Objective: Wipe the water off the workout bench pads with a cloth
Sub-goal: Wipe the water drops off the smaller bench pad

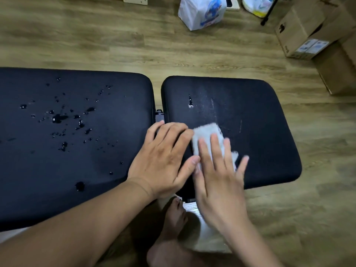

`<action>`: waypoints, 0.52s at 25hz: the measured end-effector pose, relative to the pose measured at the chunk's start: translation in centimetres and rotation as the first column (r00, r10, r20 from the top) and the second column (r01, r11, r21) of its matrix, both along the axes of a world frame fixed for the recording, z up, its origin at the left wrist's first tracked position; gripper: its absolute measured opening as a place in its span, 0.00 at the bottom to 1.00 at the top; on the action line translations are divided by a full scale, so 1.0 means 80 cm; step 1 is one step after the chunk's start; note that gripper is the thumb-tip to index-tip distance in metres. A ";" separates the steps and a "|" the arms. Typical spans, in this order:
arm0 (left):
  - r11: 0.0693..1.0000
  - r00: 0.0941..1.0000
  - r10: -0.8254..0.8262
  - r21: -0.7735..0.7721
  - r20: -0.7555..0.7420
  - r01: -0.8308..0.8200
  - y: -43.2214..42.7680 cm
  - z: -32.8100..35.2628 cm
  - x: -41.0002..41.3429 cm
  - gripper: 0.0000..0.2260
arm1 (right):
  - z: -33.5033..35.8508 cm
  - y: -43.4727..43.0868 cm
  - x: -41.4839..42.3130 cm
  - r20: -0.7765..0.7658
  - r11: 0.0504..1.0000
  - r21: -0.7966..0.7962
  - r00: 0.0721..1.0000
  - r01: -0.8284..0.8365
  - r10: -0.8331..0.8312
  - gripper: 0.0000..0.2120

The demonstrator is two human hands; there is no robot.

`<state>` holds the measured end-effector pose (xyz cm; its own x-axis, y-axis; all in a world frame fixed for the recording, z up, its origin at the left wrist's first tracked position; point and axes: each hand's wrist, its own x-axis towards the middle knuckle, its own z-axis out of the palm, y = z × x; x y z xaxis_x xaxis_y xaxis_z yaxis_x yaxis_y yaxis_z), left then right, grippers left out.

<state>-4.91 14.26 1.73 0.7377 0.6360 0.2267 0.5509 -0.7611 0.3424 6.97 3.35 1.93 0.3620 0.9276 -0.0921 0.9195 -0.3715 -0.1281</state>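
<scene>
Two black bench pads lie side by side. The long left pad (115, 105) carries several water drops and small puddles (59, 118). The shorter right pad (256, 116) shows a drop (190, 102) and faint wet streaks near its middle. A pale grey cloth (206, 134) lies on the right pad's near left part. My right hand (219, 176) presses flat on the cloth with straight, spread fingers; it looks motion-blurred. My left hand (163, 160) rests flat across the gap between the pads, fingers beside the cloth's left edge.
Wood-look floor (115, 39) surrounds the bench. A white plastic bag (201, 12) stands at the back, cardboard boxes (308, 33) at the far right. A black stand leg (267, 12) leans near the boxes. My bare foot (173, 218) is on the floor below the pads' gap.
</scene>
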 end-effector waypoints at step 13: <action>0.992 0.988 0.120 -0.040 0.097 -0.116 0.000 -0.002 0.002 0.27 | -0.005 0.223 0.021 0.025 0.985 -0.153 0.997 -0.074 0.079 0.27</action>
